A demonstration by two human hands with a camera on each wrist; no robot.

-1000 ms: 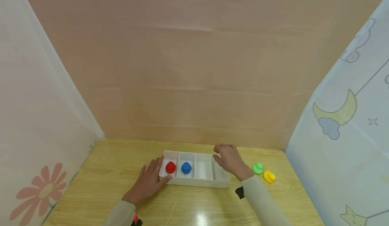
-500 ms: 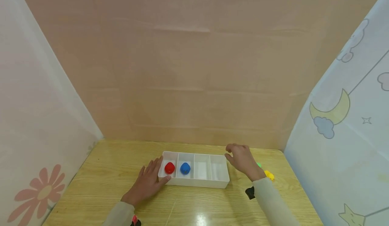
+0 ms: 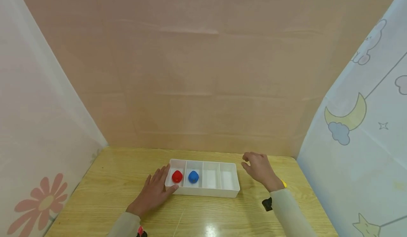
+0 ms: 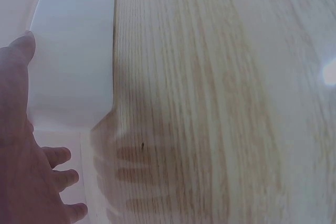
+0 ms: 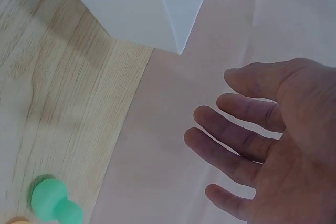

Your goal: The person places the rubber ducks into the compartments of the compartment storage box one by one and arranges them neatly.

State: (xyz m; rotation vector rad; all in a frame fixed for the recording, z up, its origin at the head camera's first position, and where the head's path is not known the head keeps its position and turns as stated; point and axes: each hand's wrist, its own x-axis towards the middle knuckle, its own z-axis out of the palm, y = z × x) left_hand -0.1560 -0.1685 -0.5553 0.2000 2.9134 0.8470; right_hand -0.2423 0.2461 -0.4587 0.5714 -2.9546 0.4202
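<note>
A white tray (image 3: 206, 192) with a row of compartments lies on the table. Its leftmost compartment holds a red rubber duck (image 3: 177, 176), and the one beside that a blue rubber duck (image 3: 193, 177). My left hand (image 3: 152, 196) rests against the tray's left end, thumb at the front rim and fingers spread along the side. To the right of the tray, my right hand (image 3: 261, 169) hovers with loosely bent fingers and holds nothing. In the right wrist view a green rubber duck (image 5: 50, 200) lies on the table; the head view hides it behind my hand.
A yellow duck (image 3: 284, 184) peeks out from behind my right wrist. The wooden table (image 3: 197, 215) ends at a plain backdrop (image 3: 203, 88), with printed cloths (image 3: 359, 159) on both sides.
My right hand has moved right, from over the tray's right end to beside it, covering the green duck and most of the yellow one in the head view. The left hand stays at the tray.
</note>
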